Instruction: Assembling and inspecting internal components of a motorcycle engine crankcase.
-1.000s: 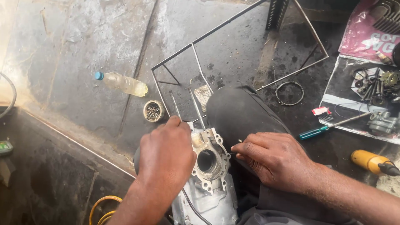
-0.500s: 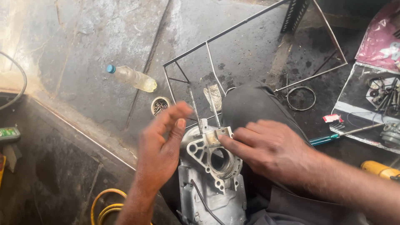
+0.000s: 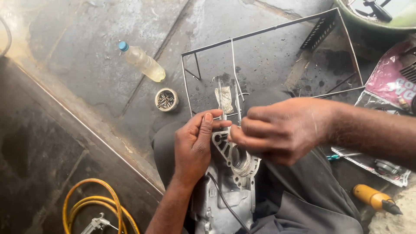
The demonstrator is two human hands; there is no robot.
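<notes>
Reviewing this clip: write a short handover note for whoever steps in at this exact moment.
Left hand: fingers grip the left edge of the metal casing, which rests on the lap.
Right hand: fingers pinched at the casing's top corner; whatever they hold is hidden.
Nearby on the floor: wire frame, bottle, tin of small parts, yellow hose, yellow-handled tool.
Done: casing steadied and in hand.
Left: the work at the top corner, progress not visible.

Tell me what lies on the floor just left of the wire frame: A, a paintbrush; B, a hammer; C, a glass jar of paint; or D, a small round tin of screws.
D: a small round tin holding screws sits on the concrete floor beside the wire frame, below the plastic bottle.
</notes>
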